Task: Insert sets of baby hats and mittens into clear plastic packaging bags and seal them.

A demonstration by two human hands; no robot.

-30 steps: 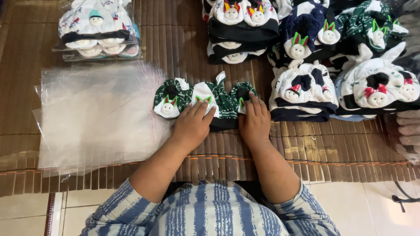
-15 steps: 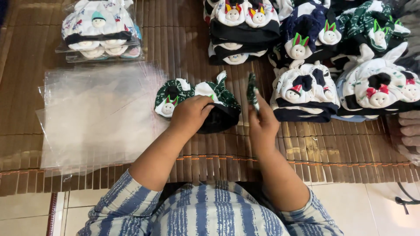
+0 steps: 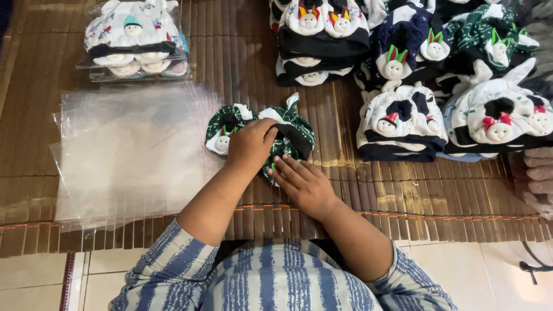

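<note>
A small green patterned fabric hat with little white doll faces (image 3: 262, 133) lies on a brown bamboo mat (image 3: 368, 196). My left hand (image 3: 250, 145) rests on top of it with fingers curled, pressing it down. My right hand (image 3: 302, 183) lies flat with fingers spread over the hat's folded lower right edge. Both forearms reach out from striped blue and white sleeves.
A stack of clear plastic bags (image 3: 129, 152) lies left of the hat. Bagged hats (image 3: 133, 40) sit at the far left. Piles of similar hats (image 3: 400, 124) fill the far right. Another person's fingers (image 3: 538, 173) show at the right edge. White tiles (image 3: 489, 276) border the mat.
My right hand lifted the hat's right side up, then folded it over leftward and now presses it flat. My left hand stayed on the hat.
</note>
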